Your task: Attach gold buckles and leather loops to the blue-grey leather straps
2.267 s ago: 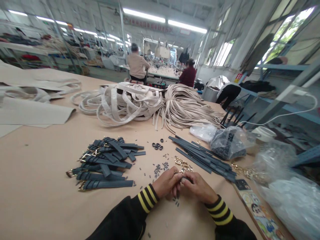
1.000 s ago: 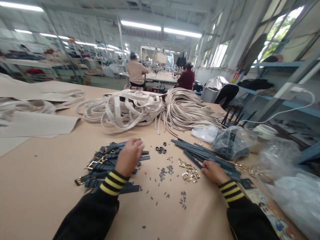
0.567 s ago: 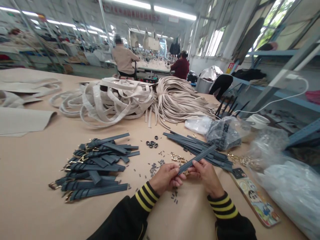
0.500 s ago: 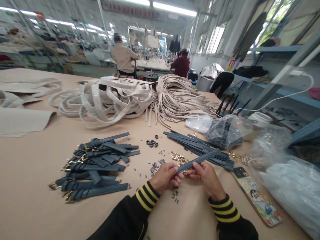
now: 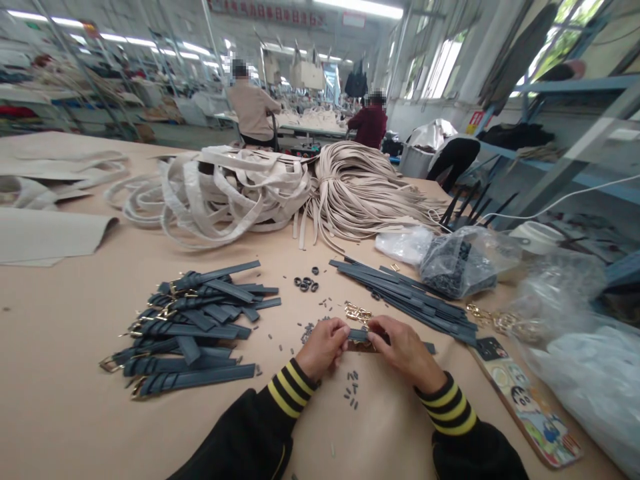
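A dark blue strap (image 5: 357, 335) is held low over the table between my two hands. My left hand (image 5: 324, 348) pinches its left end. The fingers of my right hand (image 5: 403, 348) are closed on it further right, and its other end sticks out beyond that hand. A bit of gold metal shows at the strap by my right fingers, partly hidden. Gold buckles (image 5: 357, 312) lie just beyond my hands. Small dark pieces (image 5: 353, 387) are scattered on the table nearer to me, and more lie beside my left hand.
Finished-looking blue straps with buckles (image 5: 193, 330) are piled at left, loose blue straps (image 5: 405, 297) at right. Behind are dark rings (image 5: 305, 283) and beige strap bundles (image 5: 355, 190). A phone (image 5: 530, 407) and plastic bags (image 5: 595, 387) lie at right. Two people sit further back.
The strap was raised and slanted up to the right; now it lies lower and nearly level. My right hand has turned over it, its fingers now on top. The view has shifted slightly.
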The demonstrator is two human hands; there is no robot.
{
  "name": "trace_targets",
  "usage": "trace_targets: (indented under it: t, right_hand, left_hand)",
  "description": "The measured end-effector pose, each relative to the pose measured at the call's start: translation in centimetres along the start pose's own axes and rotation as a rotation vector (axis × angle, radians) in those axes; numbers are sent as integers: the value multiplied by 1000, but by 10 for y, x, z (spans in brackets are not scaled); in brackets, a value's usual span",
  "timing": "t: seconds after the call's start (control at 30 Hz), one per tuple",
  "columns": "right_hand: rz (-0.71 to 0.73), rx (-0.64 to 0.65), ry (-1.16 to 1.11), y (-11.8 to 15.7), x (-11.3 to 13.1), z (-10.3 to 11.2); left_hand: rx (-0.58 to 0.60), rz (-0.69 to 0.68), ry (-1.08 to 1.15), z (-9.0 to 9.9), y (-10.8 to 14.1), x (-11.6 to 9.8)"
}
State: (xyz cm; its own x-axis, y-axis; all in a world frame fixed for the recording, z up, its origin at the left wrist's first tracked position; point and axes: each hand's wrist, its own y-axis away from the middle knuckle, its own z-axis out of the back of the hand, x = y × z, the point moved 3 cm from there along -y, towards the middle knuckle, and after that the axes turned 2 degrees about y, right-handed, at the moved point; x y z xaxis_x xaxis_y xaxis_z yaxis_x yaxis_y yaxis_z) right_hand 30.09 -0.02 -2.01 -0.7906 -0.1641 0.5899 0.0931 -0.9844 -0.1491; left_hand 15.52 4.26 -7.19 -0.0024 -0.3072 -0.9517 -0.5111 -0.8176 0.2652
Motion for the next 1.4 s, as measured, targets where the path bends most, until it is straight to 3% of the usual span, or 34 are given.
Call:
trace_targets:
  t: [0.13,0.33,0.73,1.03,1.17,1.3,1.4]
  right_hand:
    - [-42,161,-182,1,-4,-13]
    - [-256,319,-603,7,-6,-22]
    - [-393,349,-834,10,-15,-40]
    - [-361,383,-879,9,-15,-43]
    - [-310,351,-922,8,-6,-38]
    - [-286,318,-924,7,-1,-36]
    - [-278,284,-923,6,-2,-35]
  left_hand:
    - [-65,-4,-36,5,-1,0]
    - [-80,19,-103,6,-2,3]
    - [-76,-7,-95,8,-4,7]
    - [-108,-18,-115,5,-4,7]
    - [-191,-136,-222,1,1,0]
    - [-291,-425,-537,-2,10,-15]
    - [-200,-484,-697,-8,15,-19]
